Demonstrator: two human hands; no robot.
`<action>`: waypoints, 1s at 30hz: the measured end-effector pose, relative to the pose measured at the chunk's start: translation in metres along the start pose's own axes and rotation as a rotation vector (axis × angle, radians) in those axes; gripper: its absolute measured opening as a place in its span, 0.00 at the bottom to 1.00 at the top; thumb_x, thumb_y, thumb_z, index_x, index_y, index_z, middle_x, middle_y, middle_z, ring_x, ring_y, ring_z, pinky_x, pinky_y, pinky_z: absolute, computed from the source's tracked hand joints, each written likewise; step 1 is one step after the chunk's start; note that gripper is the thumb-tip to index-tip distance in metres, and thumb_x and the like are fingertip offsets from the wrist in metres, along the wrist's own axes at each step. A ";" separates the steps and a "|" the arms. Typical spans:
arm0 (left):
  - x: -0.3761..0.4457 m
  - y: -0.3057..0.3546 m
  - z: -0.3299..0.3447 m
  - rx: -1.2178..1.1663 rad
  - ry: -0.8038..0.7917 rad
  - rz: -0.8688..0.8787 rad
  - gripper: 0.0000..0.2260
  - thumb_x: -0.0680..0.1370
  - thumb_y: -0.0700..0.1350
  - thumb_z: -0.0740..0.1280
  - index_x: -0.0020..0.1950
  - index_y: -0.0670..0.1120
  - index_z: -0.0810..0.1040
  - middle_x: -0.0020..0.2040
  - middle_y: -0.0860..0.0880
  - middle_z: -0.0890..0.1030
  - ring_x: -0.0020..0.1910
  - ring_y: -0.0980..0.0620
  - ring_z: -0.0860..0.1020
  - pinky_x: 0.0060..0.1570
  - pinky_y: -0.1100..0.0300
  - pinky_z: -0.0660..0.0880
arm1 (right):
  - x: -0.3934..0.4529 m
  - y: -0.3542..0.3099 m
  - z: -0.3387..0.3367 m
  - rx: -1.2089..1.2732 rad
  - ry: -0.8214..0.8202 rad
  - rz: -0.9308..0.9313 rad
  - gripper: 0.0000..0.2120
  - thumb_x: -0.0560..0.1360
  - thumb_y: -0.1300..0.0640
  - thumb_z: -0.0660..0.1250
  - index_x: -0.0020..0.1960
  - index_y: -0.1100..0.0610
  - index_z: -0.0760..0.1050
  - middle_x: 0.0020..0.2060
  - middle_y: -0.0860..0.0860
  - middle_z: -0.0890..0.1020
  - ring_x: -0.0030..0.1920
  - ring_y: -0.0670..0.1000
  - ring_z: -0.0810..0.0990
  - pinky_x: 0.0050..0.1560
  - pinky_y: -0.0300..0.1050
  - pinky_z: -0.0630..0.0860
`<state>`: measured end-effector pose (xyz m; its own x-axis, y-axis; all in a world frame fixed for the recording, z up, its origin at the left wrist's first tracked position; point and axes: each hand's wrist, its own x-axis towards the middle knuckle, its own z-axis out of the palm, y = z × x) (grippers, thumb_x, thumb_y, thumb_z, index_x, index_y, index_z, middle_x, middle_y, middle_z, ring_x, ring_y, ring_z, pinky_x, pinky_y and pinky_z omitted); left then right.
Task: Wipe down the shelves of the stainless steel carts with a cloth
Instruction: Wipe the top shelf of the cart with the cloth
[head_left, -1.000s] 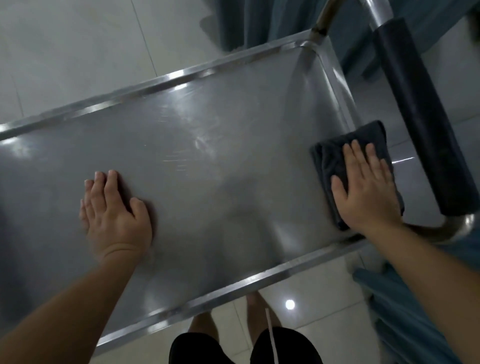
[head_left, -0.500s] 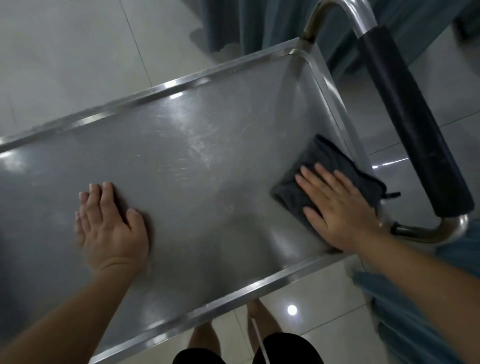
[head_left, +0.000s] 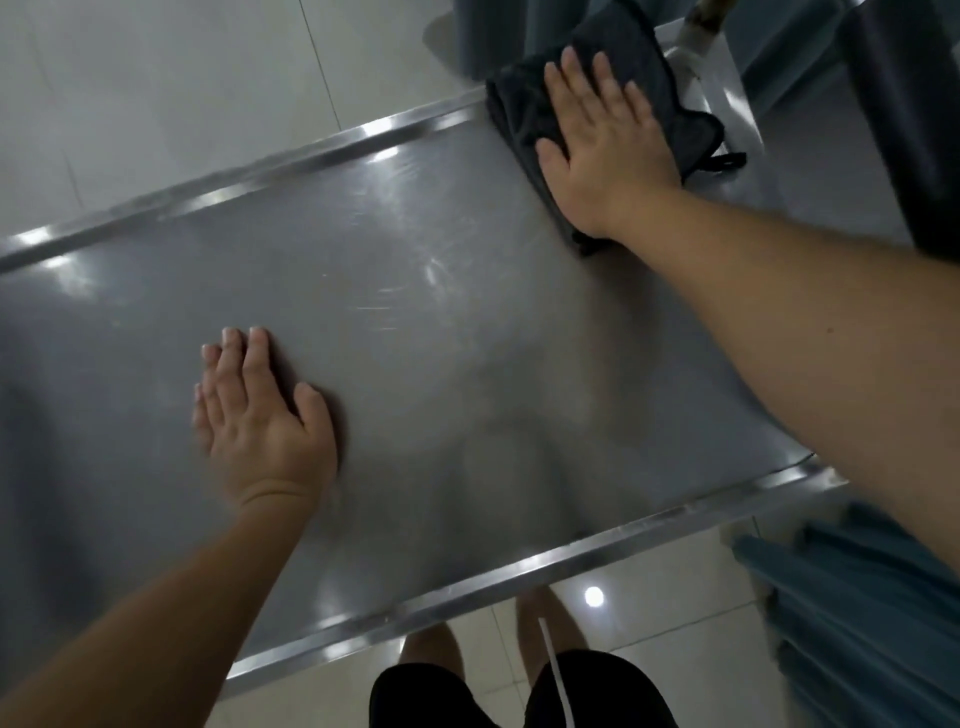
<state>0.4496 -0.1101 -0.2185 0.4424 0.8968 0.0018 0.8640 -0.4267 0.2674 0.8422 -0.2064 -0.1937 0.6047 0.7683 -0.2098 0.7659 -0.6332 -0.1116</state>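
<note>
The stainless steel cart's top shelf (head_left: 415, 291) fills the middle of the head view, with raised shiny rims front and back. A dark grey cloth (head_left: 519, 114) lies at the shelf's far right corner, partly over the back rim. My right hand (head_left: 602, 140) presses flat on the cloth with straight fingers. My left hand (head_left: 260, 415) rests flat on the bare shelf at the left centre, palm down.
The cart's black padded push handle (head_left: 904, 114) runs along the right edge. Teal fabric (head_left: 857, 613) hangs at lower right and more at the top. Pale glossy floor tiles (head_left: 156, 93) surround the cart. My legs and black shorts (head_left: 519, 691) stand at the front rim.
My right hand has slid the cloth from the near right end of the shelf to the far right corner. My left hand has stayed flat in place.
</note>
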 end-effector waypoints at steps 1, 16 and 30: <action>0.000 -0.001 0.000 0.000 0.000 0.004 0.32 0.79 0.52 0.58 0.83 0.48 0.62 0.84 0.44 0.61 0.84 0.44 0.56 0.82 0.46 0.49 | -0.015 0.000 0.003 -0.001 -0.010 -0.017 0.34 0.82 0.38 0.42 0.85 0.50 0.45 0.85 0.47 0.47 0.84 0.52 0.44 0.82 0.54 0.43; -0.001 0.002 -0.003 -0.046 -0.031 -0.012 0.30 0.80 0.55 0.56 0.82 0.50 0.61 0.84 0.46 0.60 0.84 0.44 0.54 0.82 0.44 0.49 | -0.326 0.033 0.060 -0.059 -0.106 -0.182 0.32 0.84 0.42 0.52 0.85 0.52 0.52 0.84 0.48 0.52 0.84 0.53 0.48 0.81 0.60 0.53; 0.010 -0.078 -0.048 0.011 -0.106 0.013 0.28 0.83 0.56 0.52 0.84 0.51 0.63 0.85 0.49 0.61 0.83 0.45 0.59 0.79 0.44 0.54 | -0.269 -0.021 0.056 -0.131 -0.108 -0.301 0.32 0.84 0.43 0.51 0.85 0.52 0.52 0.84 0.48 0.54 0.84 0.53 0.50 0.81 0.61 0.54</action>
<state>0.3749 -0.0617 -0.1928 0.4760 0.8741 -0.0967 0.8603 -0.4400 0.2576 0.6507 -0.4050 -0.1893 0.3259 0.9002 -0.2888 0.9323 -0.3568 -0.0600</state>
